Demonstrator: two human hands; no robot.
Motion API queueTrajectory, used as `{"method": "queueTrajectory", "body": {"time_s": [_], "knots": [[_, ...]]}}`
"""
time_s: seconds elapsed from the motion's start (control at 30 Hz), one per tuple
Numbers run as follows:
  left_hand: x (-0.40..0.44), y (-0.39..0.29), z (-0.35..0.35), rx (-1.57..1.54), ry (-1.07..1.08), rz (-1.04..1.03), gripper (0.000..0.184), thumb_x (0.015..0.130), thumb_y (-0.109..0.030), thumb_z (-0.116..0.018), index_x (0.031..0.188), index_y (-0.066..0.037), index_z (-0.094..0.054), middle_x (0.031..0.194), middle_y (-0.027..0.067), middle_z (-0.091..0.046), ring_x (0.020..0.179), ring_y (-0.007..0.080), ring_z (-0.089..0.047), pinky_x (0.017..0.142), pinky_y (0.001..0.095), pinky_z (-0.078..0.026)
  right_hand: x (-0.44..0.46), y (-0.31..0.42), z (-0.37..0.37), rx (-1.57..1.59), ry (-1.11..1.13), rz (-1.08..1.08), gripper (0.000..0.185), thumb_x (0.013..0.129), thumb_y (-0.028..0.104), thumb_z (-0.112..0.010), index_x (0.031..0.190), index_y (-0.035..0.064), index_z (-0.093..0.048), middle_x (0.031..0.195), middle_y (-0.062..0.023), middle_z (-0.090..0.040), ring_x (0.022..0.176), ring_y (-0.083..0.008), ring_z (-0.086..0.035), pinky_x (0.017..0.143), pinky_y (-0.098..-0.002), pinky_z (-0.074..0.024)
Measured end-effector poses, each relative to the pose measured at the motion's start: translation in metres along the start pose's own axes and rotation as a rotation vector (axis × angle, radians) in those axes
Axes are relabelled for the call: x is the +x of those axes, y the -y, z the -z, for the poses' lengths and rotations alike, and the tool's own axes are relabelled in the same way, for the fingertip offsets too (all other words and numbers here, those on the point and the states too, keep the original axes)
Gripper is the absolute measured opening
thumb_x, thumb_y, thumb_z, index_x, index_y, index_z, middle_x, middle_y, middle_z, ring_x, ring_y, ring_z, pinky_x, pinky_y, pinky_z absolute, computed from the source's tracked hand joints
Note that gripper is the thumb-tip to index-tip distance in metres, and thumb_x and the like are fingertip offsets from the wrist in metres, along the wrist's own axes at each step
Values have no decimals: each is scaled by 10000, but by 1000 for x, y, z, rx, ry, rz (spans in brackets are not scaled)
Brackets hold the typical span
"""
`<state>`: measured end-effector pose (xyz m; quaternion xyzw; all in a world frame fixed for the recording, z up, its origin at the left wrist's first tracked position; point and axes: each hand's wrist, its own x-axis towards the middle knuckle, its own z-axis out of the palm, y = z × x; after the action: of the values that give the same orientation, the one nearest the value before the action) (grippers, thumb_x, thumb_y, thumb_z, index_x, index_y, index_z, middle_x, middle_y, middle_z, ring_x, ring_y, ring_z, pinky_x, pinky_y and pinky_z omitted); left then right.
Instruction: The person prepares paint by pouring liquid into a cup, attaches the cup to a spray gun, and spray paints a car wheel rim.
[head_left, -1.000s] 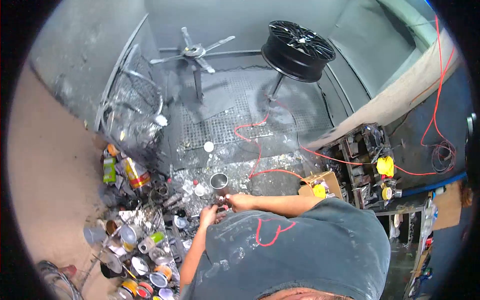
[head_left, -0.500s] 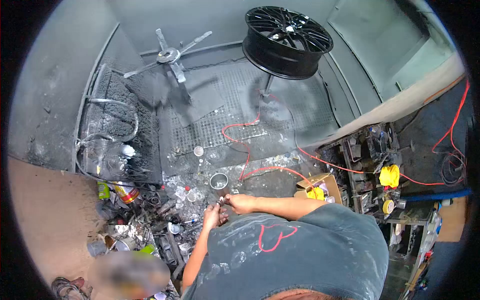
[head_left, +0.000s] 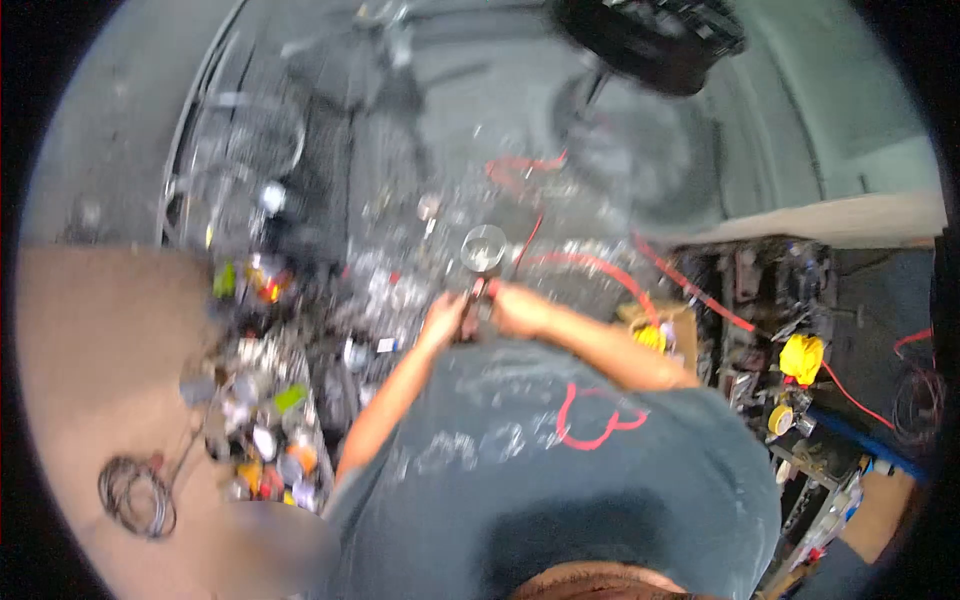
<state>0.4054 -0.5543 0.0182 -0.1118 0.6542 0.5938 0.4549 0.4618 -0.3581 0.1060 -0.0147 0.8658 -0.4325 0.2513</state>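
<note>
Watching the hands first, we see the right hand [head_left: 518, 309] wrapped round a dark tool [head_left: 478, 290], the left hand [head_left: 441, 320] up against its other side, that grip too blurred for us to tell. We'd call this handling under way, not finished. At the tool's far end there's a topless cup [head_left: 484, 263]; something pale shows inside, and we can't name it. Over right, a cardboard box [head_left: 684, 335] holds something yellow; left, cans [head_left: 265, 442] crowd together, contents unreadable. Farther out, a dark wheel [head_left: 655, 45] stands raised, touched by neither hand.
</note>
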Motion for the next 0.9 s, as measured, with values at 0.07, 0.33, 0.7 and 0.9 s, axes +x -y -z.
{"method": "queueTrajectory", "body": {"time_s": [0.07,0.33,0.7,0.9], "knots": [[-1,-1,7,14,0,40,264,974,-266,-525,1092,-31,-543,802,94,-659,553,153,-626,449,290,-476,16,-26,-23,-47,-19,79,405,811,82,-547,1216,61,-536,995,-246,-646,969,-439,-618,792,-494,-507],[-3,-17,23,-81,-232,-3,392,947,-346,-574,1107,-7,-459,816,100,-653,633,178,-660,517,310,-535,42,33,9,-169,-135,156,320,820,97,-578,1108,-43,-558,995,-282,-625,990,-441,-609,827,-497,-506],[68,-17,152,1078,607,-399,525,885,-437,-565,1302,-118,-577,1254,156,-618,1147,291,-583,971,378,-435,178,208,106,-104,-283,372,123,878,37,-500,955,-59,-504,810,-304,-577,812,-482,-578,678,-521,-447],[109,-18,195,742,826,-511,407,969,-297,-488,1279,-43,-561,1277,87,-603,1187,203,-540,1001,344,-410,193,243,132,-156,-360,381,85,893,19,-513,928,-58,-509,627,-185,-484,570,-316,-485,552,-417,-401]]}}
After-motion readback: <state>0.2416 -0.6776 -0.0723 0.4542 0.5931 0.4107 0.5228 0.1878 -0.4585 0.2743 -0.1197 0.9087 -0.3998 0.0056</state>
